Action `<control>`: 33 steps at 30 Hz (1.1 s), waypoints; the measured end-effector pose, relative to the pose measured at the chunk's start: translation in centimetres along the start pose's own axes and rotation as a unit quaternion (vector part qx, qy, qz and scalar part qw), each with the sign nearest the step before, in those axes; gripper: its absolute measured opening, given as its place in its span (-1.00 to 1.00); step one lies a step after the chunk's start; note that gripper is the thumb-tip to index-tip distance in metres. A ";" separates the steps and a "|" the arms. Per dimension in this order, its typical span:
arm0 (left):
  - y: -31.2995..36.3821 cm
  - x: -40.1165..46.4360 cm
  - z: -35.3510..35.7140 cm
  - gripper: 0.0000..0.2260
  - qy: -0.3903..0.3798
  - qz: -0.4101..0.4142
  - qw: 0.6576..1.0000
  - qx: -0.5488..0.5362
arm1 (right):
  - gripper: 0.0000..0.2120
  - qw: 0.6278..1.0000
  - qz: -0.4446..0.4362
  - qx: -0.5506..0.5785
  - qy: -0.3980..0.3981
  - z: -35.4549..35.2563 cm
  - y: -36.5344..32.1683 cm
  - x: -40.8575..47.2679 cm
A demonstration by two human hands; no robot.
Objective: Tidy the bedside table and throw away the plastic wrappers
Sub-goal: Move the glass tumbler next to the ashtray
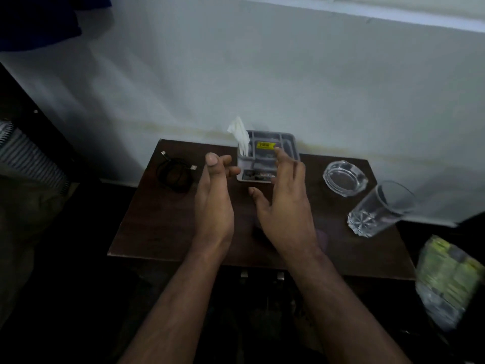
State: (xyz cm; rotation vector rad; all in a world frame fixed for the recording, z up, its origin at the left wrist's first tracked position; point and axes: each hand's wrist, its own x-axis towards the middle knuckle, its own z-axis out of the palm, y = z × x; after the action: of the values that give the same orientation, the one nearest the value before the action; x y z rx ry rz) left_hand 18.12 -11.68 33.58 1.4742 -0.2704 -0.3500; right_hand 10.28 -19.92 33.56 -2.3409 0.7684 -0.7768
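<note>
Where the dim light blurs detail, a green packet point(446, 279) at the near right edge is unreadable. Both hands hover over the dark bench point(157, 222), holding nothing: left hand point(214, 198) with fingers loosely together, right hand point(286, 206) with fingers spread, partly hiding the grey organiser tray point(287, 143). White tissue point(240, 135) stands in its back-left compartment.

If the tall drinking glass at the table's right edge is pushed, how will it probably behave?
The drinking glass looks tall and narrow, so a high push may tip it. It stands near the table edge and could fall. Clear glass is probably smooth and fragile.
</note>
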 end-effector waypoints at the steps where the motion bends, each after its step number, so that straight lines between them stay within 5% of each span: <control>1: -0.1 -0.9 0.1 -0.44 -0.008 0.005 1.000 0.003 | -0.24 1.000 0.006 0.001 -0.001 -0.4 0.1 -0.8; 9: 0.1 -5.6 1.8 -0.74 -0.064 0.023 0.998 0.001 | -0.33 0.999 0.026 -0.022 0.004 -4.0 2.6 -6.1; 13: 0.0 -6.6 3.4 -0.86 -0.115 0.050 0.992 0.025 | -0.48 0.994 0.007 -0.054 0.097 -6.5 5.1 -7.1; 19: -1.5 -7.5 7.2 -0.70 -0.180 0.062 0.976 0.103 | -0.45 0.961 0.097 -0.093 0.240 -10.7 10.0 -6.2; 26: -3.3 -6.5 11.5 -0.58 -0.268 0.100 0.937 0.200 | 0.05 0.970 0.214 -0.071 0.089 -11.7 13.5 -2.9; 33: -4.6 -4.9 15.0 -0.34 -0.336 0.143 0.902 0.231 | -0.18 0.969 0.210 -0.054 0.119 -11.3 14.0 -1.0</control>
State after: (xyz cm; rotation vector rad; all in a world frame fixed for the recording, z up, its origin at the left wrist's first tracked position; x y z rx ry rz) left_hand 7.48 -23.86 30.38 1.7016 -1.1816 -0.5757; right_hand -2.58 -32.41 31.93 -2.0843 1.3861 -0.8473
